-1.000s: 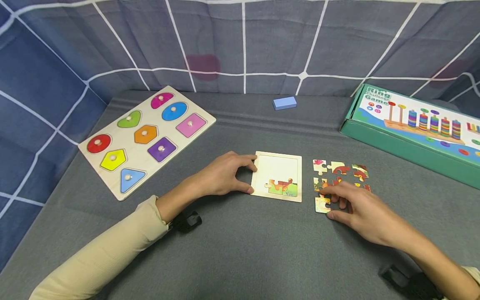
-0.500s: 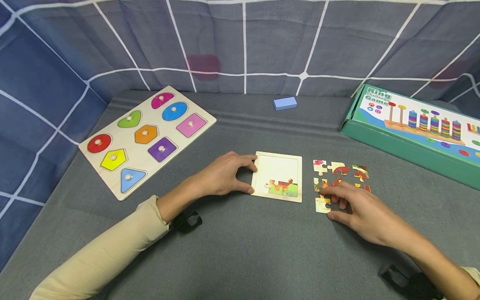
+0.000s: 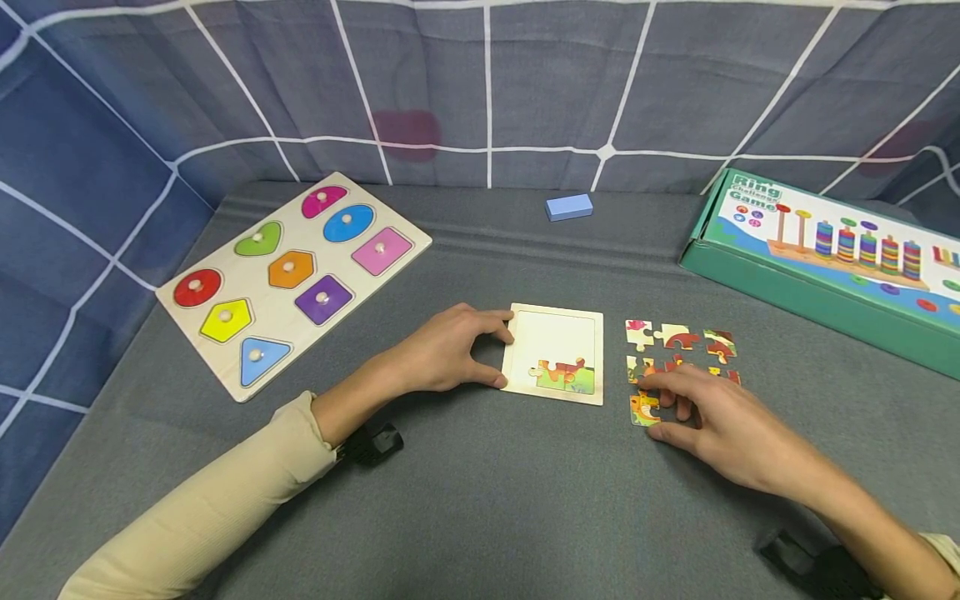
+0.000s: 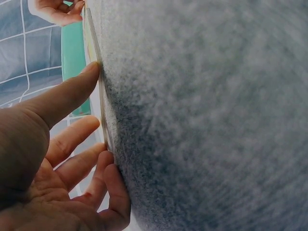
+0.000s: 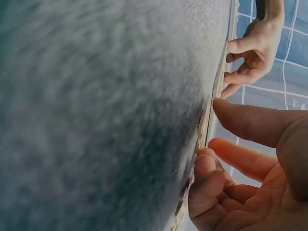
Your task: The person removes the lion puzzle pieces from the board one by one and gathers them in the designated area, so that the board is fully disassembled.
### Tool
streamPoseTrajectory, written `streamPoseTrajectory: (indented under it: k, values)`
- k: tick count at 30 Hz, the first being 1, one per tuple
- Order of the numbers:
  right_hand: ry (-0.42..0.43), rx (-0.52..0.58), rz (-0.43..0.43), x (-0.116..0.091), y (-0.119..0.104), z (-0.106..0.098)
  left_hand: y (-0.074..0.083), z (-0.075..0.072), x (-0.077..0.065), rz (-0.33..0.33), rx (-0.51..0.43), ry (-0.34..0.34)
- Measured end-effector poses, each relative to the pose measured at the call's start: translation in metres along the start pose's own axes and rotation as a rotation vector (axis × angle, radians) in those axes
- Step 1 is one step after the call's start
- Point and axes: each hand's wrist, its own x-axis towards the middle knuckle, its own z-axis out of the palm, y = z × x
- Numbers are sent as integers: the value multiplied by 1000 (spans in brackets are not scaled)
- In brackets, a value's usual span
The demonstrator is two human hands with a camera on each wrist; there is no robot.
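A square wooden puzzle tray (image 3: 553, 335) lies in the middle of the head view, with joined pieces (image 3: 566, 377) in its lower right part. My left hand (image 3: 446, 348) holds the tray by its left edge, thumb at the near corner and index finger at the far one. To the right, my right hand (image 3: 723, 421) pinches a yellow-and-orange puzzle piece (image 3: 642, 409) between thumb and index finger, at the near left of the loose pieces (image 3: 680, 337). The right hand covers some of those pieces. In the right wrist view the thumb (image 5: 240, 120) is at the pieces' edge.
A wooden shape board (image 3: 300, 283) with colourful knobbed shapes lies at the left. A blue block (image 3: 569, 207) sits near the back. The green Ring Challenge Game box (image 3: 810, 300) stands at the right, and a checked cloth (image 3: 547, 83) hangs behind.
The pinched puzzle piece has changed from pale and glaring to deeper yellow and orange, as if tilted slightly. The right thumb has shifted a little left. The left hand and tray have stayed put.
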Motion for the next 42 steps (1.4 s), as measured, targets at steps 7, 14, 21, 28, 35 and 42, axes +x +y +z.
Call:
streamPoseTrajectory:
  k: [7,14,21,28,35,42]
  values:
    - [16,7,-24,9,-14,4,1,0,-1,-17,2,-1]
    - [15,69,-59,26,-30,9,2,0,-1,-29,4,-6]
    - [2,69,-97,43,-44,19,2,0,-1,-27,11,-8]
    - [-21,48,-83,55,-52,26,2,-1,-1,-34,10,-13]
    - [-47,47,-69,62,-56,28,2,-1,-1,-36,8,-12]
    - [-65,50,-45,66,-55,30,3,-2,-2,-28,4,-6]
